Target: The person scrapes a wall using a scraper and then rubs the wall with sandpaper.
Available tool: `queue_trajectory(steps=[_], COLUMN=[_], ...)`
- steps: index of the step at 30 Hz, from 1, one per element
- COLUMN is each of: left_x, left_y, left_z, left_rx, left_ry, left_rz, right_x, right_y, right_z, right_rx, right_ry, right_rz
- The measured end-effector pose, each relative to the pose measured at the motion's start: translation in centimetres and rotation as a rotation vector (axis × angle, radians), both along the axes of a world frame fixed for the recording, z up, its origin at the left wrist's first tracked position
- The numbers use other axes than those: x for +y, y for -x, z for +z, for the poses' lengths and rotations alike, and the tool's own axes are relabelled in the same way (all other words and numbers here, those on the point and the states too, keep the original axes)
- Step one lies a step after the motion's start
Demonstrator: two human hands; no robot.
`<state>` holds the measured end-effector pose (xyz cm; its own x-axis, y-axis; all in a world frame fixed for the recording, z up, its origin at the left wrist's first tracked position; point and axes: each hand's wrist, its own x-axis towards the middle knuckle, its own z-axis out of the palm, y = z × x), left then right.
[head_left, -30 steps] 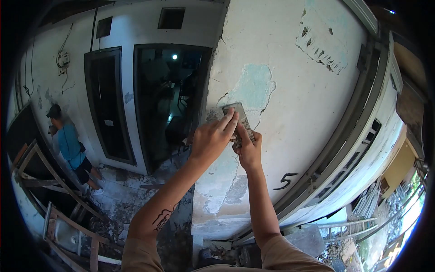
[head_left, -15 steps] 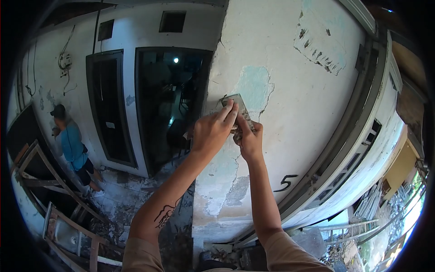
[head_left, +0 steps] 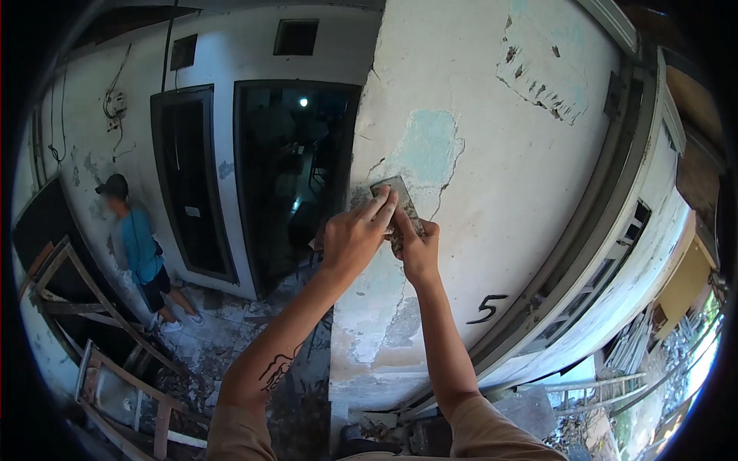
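Against the peeling wall (head_left: pixel 492 192), both my hands work a flat rectangular scraper (head_left: pixel 406 203) with a grey, dirt-smeared blade. My right hand (head_left: pixel 417 250) is closed around its lower part, thumb pointing up along it. My left hand (head_left: pixel 355 237) grips it from the left side, with its fingertips pressed onto the blade face. The blade's upper edge touches the wall just below a bare pale turquoise patch (head_left: pixel 430 146). Its handle is mostly hidden by my fingers.
A person in a blue shirt (head_left: pixel 140 246) stands at the left by the far wall. Dark doorways (head_left: pixel 296 169) open behind the wall corner. Wooden frames (head_left: pixel 100 300) lean at lower left, debris (head_left: pixel 223 330) covers the floor, and a ladder (head_left: pixel 592 388) lies at lower right.
My hands and the scraper have slid a short way down the wall, so more of the turquoise patch's lower edge shows. The person at the left has shifted right and turned.
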<state>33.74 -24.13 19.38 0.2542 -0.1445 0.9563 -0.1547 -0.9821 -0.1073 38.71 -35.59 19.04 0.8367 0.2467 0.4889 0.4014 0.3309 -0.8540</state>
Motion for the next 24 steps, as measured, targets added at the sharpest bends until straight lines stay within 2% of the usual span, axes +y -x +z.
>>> queue_trajectory(steps=[6, 9, 14, 17, 21, 24], left_x=[-0.3, -0.1, 0.0, -0.3, 0.0, -0.3], left_y=[0.0, 0.0, -0.3, 0.2, -0.2, 0.1], left_z=[0.3, 0.0, 0.7, 0.0, 0.9, 0.9], left_rx=[-0.015, -0.035, -0.009, 0.015, 0.006, -0.003], left_ry=[-0.02, 0.006, 0.028, 0.037, 0.042, 0.033], left_rz=[0.042, -0.057, 0.07, -0.008, 0.024, 0.036], right_x=[-0.1, -0.2, 0.2, 0.1, 0.5, 0.0], right_y=[-0.4, 0.1, -0.2, 0.5, -0.5, -0.3], right_z=[0.1, 0.0, 0.8, 0.2, 1.4, 0.8], right_rx=[0.003, -0.023, 0.009, 0.01, -0.003, -0.019], right_ry=[-0.041, -0.011, -0.052, -0.057, -0.08, 0.012], right_rz=[0.046, 0.035, 0.043, 0.038, 0.071, -0.002])
